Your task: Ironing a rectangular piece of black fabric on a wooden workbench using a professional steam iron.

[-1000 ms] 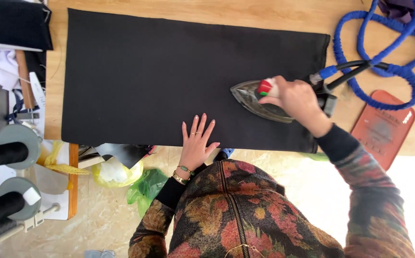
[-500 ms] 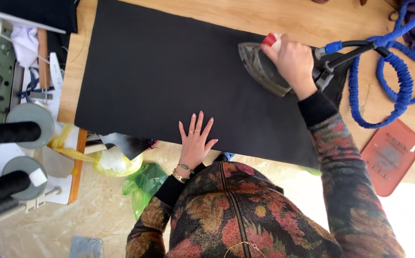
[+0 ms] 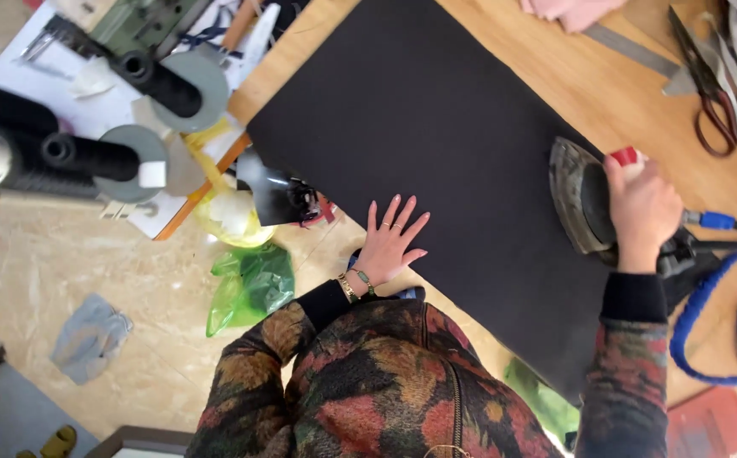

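Her right hand (image 3: 644, 208) grips the iron (image 3: 585, 197) on the black fabric (image 3: 453, 144) spread across the worktop (image 3: 572, 76); left hand (image 3: 390, 246), fingers splayed, pins the near edge. Best keep strokes slow and the cloth taut.

The person wears a zip-front jacket (image 3: 402, 390) in a bold floral print of dark green, rust red, mustard and black, with a metal zipper running down the middle. Both sleeves carry the same pattern and end in plain black ribbed cuffs. The left hand (image 3: 390, 246) bears thin rings on two fingers, and its wrist shows a gold-toned bracelet beside a second band set with green stones. The right hand (image 3: 640, 212) shows no jewellery.
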